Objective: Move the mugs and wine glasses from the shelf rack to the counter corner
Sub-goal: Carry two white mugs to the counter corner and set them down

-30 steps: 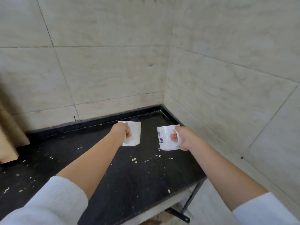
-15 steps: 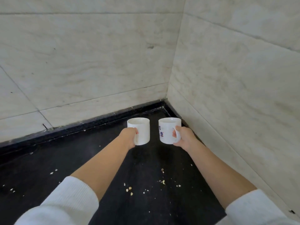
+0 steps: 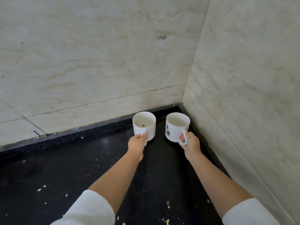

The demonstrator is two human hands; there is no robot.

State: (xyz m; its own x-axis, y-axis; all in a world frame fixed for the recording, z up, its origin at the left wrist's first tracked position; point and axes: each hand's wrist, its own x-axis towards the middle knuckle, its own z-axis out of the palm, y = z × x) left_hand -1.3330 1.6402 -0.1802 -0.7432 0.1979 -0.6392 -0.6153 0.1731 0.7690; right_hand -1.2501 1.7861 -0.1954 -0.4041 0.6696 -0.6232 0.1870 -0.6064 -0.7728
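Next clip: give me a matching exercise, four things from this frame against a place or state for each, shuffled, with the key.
Things
1. plain white mug
2. printed mug
3. counter
4. left sleeve

Descriptions
A. black, scattered with pale crumbs
B. held by its handle in the right hand, nearest the wall corner
C. white ribbed knit, pushed up the forearm
D. held by its handle in the left hand, a dark speck inside

Pairs: 1-D, 2-B, 3-A, 4-C
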